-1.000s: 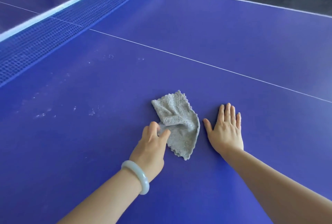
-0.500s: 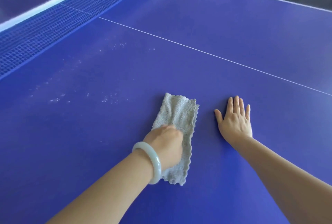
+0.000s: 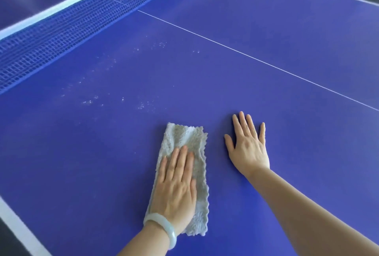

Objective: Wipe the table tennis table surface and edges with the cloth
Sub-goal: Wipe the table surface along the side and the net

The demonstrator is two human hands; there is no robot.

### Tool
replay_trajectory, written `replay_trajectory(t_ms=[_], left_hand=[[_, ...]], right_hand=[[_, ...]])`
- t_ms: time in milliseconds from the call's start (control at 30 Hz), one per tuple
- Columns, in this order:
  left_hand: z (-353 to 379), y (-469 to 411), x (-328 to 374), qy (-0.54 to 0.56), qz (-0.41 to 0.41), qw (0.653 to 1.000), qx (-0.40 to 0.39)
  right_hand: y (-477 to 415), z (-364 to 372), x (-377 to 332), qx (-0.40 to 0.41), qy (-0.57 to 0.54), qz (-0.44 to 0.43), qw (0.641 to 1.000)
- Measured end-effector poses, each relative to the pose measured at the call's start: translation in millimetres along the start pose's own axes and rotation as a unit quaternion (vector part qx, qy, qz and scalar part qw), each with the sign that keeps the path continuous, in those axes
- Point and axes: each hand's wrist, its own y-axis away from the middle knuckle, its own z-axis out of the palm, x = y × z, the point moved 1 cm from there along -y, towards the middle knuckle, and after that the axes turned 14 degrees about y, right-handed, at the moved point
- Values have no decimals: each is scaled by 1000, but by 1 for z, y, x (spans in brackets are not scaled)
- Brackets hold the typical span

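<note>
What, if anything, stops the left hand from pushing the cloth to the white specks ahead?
Likely yes: the left hand lies flat on the cloth, and only bare table lies between it and the nearest specks.

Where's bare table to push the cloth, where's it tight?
Bare: from the cloth to the net, dusted with specks; beyond the right hand to the centre line; left of the left hand to the edge stripe. Tight: the gap between cloth and right hand.

The left hand [image 3: 174,186] covers the middle of the grey fluffy rectangular cloth [image 3: 184,138]. Pale specks [image 3: 143,106] beyond that hand are too small to identify. The blue mesh net [image 3: 51,38], far to its left, is cut off.
</note>
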Motion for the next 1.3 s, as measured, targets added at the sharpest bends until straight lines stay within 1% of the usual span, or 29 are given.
replay_trajectory(t_ms=[100, 167, 233, 333, 400, 500, 667, 800, 867, 933, 967, 1067, 1133, 1233, 1267, 1300], left_hand=[[-9, 28, -30, -14, -64, 998, 20], [-12, 21, -26, -10, -101, 995, 14], [-12, -4, -9, -2, -120, 993, 1], [-3, -51, 19, 2, -72, 997, 9], [-2, -73, 31, 12, -38, 999, -6], [-3, -65, 29, 8, -15, 1000, -18], [-5, 10, 2, 5, -73, 997, 6], [-5, 80, -32, -6, -104, 993, 46], [-6, 95, -39, -15, -126, 991, 38], [-7, 94, -37, -22, -135, 990, 27], [-7, 93, -35, -24, -136, 990, 23], [-9, 88, -37, 3, -130, 991, 17], [-13, 82, -46, 25, -98, 995, 18], [-26, 58, -76, 24, -31, 999, -8], [-35, 46, -94, 7, -30, 999, -9], [-46, 37, -115, -11, -49, 999, -3]], right_hand=[[0, 1, -1, -2, 9, 1, 1000], [-2, 3, -1, 4, 10, 7, 1000], [-2, 5, -2, 5, 12, 7, 1000], [-2, 4, -1, 8, 8, 8, 1000], [-1, 4, 0, 11, 8, 7, 1000], [-2, 4, -1, 8, 10, 7, 1000], [0, -1, -3, -4, 23, 13, 1000], [-1, -5, -7, -30, 46, 15, 998], [0, -8, -10, -46, 52, 34, 997], [4, -11, -25, -46, 50, 61, 996], [9, -13, -41, -37, 47, 58, 997], [24, -10, -106, -7, -2, 3, 1000], [25, -9, -139, -12, -29, 23, 999], [23, -4, -150, -17, -14, 69, 997], [24, -3, -148, -17, -12, 69, 997], [25, -3, -147, -18, -8, 64, 998]])
